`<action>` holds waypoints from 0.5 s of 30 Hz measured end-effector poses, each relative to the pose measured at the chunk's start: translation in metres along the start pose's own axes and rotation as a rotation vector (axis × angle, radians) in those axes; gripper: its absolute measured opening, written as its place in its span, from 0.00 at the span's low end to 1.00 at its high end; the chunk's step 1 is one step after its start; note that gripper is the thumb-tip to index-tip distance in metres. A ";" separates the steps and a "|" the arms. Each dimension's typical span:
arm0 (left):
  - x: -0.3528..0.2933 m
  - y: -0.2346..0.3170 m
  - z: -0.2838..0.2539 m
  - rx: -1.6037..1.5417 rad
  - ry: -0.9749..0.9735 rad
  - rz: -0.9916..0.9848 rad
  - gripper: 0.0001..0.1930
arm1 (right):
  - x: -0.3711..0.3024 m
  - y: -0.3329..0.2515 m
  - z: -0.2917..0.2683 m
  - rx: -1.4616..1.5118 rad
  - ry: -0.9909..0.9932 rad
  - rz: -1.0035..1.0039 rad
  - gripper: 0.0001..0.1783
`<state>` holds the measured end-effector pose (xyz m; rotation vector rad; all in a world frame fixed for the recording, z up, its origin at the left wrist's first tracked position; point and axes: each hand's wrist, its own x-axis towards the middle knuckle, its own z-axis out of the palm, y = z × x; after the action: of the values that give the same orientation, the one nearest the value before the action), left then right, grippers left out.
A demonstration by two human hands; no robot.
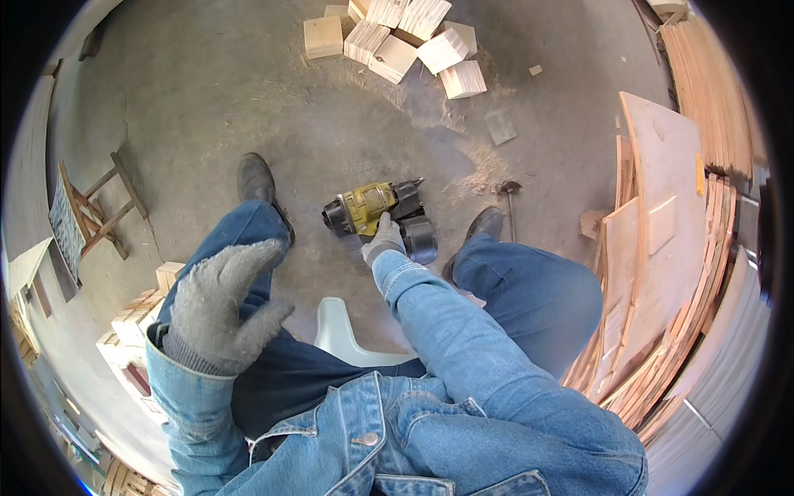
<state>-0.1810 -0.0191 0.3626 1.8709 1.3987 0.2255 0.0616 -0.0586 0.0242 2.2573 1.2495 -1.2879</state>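
stretching forward, right hand (385,239) seemingly clamps yellow nailer (364,207), right of spread left hand (219,302)

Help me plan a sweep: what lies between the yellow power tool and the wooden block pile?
The head view shows grey floor with pale debris between the yellow power tool and the wooden block pile.

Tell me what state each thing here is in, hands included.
Left hand: gloved, raised, thumb apart from fingers, nothing visible in it.
Right hand: gloved, closed on the nail gun.
Nail gun: held; whether it touches the floor is unclear.
Wooden blocks: loosely heaped.
Boards at right: stacked unevenly.
Pale plastic seat: mostly hidden.
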 end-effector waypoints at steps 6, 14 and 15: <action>-0.021 0.002 -0.002 -0.076 0.062 -0.056 0.30 | -0.023 -0.005 -0.031 -0.097 -0.028 -0.023 0.41; -0.041 0.003 0.007 -0.046 0.104 -0.070 0.28 | -0.060 0.057 -0.043 -0.107 0.082 -0.181 0.35; -0.047 0.000 0.007 -0.057 0.125 -0.070 0.28 | -0.065 0.059 -0.047 -0.090 0.084 -0.203 0.34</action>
<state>-0.1950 -0.0641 0.3714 1.7839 1.5240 0.3489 0.1195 -0.1029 0.0926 2.1877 1.5689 -1.1854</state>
